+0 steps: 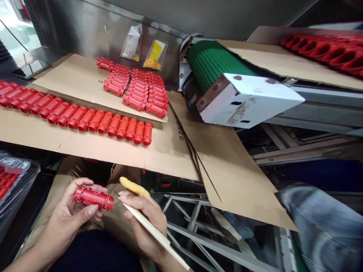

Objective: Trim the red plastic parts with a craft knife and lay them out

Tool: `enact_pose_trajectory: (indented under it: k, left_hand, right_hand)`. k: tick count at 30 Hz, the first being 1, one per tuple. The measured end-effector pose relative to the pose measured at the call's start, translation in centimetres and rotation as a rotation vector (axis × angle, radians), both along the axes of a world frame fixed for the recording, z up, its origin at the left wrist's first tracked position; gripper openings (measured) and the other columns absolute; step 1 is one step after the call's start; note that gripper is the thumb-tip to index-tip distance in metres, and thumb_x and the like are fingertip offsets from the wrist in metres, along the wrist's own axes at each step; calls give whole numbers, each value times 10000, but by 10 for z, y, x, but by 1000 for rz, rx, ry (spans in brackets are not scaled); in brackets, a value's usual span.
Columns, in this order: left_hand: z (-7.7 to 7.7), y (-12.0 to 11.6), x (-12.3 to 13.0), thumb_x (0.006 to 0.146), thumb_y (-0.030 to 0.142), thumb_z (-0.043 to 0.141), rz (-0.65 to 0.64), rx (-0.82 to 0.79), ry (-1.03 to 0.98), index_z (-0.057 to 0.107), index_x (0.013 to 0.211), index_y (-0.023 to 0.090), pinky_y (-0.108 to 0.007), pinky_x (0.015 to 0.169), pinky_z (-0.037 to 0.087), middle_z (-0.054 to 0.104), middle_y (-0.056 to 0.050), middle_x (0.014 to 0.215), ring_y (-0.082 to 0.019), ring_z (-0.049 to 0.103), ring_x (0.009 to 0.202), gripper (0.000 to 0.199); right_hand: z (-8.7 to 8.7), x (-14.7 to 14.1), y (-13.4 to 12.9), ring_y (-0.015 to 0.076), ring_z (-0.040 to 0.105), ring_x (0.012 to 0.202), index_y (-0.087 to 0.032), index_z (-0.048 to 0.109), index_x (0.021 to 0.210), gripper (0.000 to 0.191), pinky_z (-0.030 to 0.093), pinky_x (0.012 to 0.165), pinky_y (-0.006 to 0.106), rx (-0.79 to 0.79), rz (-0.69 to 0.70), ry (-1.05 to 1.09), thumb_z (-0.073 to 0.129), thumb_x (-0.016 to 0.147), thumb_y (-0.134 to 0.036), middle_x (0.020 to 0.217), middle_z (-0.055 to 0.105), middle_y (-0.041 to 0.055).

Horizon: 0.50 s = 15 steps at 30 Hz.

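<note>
A red ribbed cylinder (93, 197) with dark markings on its side lies in my left hand (72, 211), fingers and thumb wrapped round it. To its right, my right hand (146, 217) grips a long cream-coloured stick (159, 236) that slants down to the right. One finger of that hand wears a yellow cover (133, 186). A small gap separates the right fingertips from the cylinder. Above the hands, a row of red cylinders (104, 122) lies along the cardboard sheet (159, 158). Stacked red cylinders (136, 89) lie behind them on another cardboard piece (70, 75).
A green conveyor belt (218, 62) with a white metal end plate (251, 100) stands right of centre. Clear bags (154, 54) hold yellow items at the back. Red parts (326, 53) lie at the upper right. A plastic-lined bin (27, 181) sits at left; a person's denim-covered leg (323, 226) is at right.
</note>
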<state>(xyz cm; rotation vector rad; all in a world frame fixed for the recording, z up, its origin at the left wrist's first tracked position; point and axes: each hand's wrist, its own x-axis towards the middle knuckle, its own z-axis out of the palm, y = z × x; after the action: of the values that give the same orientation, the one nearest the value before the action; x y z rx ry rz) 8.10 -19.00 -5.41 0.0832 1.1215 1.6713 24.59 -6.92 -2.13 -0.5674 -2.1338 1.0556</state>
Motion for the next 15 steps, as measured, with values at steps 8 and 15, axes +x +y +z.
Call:
enact_pose_trajectory:
  k: [8, 15]
  left_hand:
    - [-17, -10, 6, 911, 456, 808, -65, 53, 69, 639, 1233, 298, -287, 706, 606, 759, -39, 1016, -183, 692, 752, 396]
    - [-14, -1, -20, 803, 521, 876, -213, 129, 258, 840, 1155, 333, -307, 910, 584, 741, -105, 1230, -289, 702, 1115, 401]
  right_hand:
    - [-2, -17, -2, 224, 769, 1038, -202, 720, 1247, 208, 651, 898, 374, 49, 154, 40, 609, 1074, -233, 1132, 800, 112]
    - [25, 0, 25, 226, 717, 913, -190, 759, 830, 514, 574, 840, 358, -70, 61, -111, 441, 1138, -450, 794, 725, 70]
